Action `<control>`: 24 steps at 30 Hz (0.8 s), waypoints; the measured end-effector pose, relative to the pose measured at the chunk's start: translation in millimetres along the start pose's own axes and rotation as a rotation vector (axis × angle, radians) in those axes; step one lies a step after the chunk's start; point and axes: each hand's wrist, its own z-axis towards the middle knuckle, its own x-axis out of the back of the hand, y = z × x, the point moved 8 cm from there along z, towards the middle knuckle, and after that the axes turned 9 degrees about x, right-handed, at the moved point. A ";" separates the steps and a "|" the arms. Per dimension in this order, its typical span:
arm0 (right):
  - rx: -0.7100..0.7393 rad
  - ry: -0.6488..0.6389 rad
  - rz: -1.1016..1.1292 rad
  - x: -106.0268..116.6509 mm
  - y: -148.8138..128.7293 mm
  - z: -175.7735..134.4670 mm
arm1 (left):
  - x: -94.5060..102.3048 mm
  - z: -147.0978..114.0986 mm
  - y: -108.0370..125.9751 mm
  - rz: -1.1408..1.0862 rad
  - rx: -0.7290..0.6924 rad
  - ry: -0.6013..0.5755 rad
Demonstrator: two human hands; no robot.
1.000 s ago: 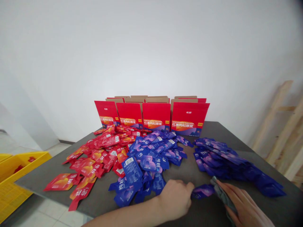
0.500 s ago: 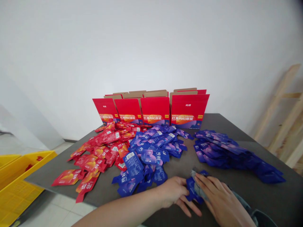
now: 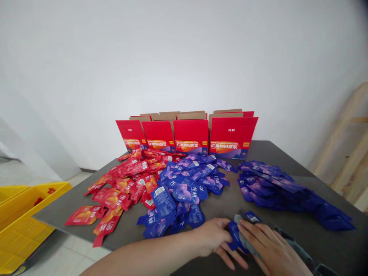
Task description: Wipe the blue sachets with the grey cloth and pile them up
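Note:
Near the table's front edge, my left hand [image 3: 215, 238] pinches one end of a blue pouch [image 3: 235, 234] between thumb and forefinger, its other fingers spread below. From the right, my right hand [image 3: 268, 245] presses a grey cloth [image 3: 243, 238] against that pouch; its fingers lie together over the cloth and hide part of both. Left of my hands lies a loose heap of blue pouches [image 3: 184, 191]. A neater, overlapping row of blue pouches [image 3: 287, 189] lies to the right.
Red pouches [image 3: 115, 195] are heaped on the left of the dark table [image 3: 132, 234]. Open red cartons [image 3: 191, 134] stand in rows along the back. Yellow crates [image 3: 25, 218] sit low beside the table at left; a wooden frame [image 3: 353, 115] leans at the far right.
My right hand and the cloth have shifted slightly right and down along the pouch. My left hand keeps its pinch. The whole view has moved a little.

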 end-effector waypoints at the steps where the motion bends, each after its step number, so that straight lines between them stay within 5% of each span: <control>1: -0.007 0.004 -0.017 -1.4 1.3 -0.8 | 0.3 0.2 0.2 0.011 0.004 0.006; 7: -0.228 -0.018 -0.059 -23.4 39.8 -26.5 | 6.4 -19.5 24.6 0.115 0.037 0.081; 14: -0.316 0.103 -0.051 -14.3 47.4 -30.7 | 13.1 -46.8 83.9 0.389 -0.010 0.193; 20: -0.272 0.112 -0.046 -13.9 42.6 -25.8 | 9.0 -16.3 146.5 0.684 -0.265 0.326; 24: -0.285 0.101 -0.054 -10.8 41.6 -22.9 | -10.0 20.5 197.6 1.226 -0.457 0.564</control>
